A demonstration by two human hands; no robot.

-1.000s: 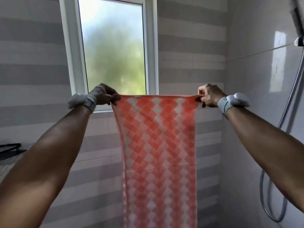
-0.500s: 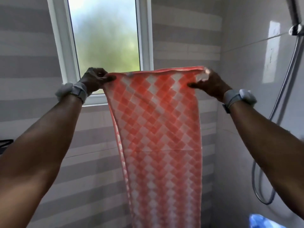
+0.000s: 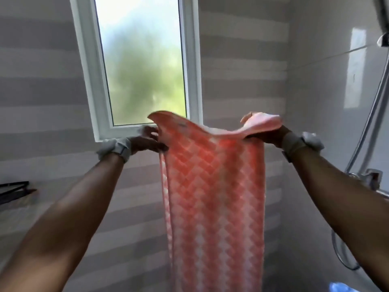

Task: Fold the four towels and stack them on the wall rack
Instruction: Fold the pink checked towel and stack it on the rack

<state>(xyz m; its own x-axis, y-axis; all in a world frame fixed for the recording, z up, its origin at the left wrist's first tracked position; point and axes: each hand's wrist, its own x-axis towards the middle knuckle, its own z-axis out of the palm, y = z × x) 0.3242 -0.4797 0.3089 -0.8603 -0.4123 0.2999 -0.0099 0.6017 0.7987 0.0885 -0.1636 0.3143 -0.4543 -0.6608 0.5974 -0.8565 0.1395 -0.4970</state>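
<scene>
An orange-and-white checked towel (image 3: 212,197) hangs lengthwise in front of me, its lower end running out of the frame. My left hand (image 3: 147,141) grips its left edge a little below the top. My right hand (image 3: 264,134) grips the right edge, mostly hidden behind the cloth. The towel's top edge flops up and over above both hands, sagging between them. A black wall rack (image 3: 14,191) juts from the striped wall at the far left; only its end shows.
A frosted window (image 3: 140,60) fills the wall ahead. A shower hose and mixer (image 3: 372,175) run down the right wall. Something blue (image 3: 343,287) lies at the bottom right corner.
Both hands dropped lower and came closer together. The taut top edge went slack and now flips up above the hands.
</scene>
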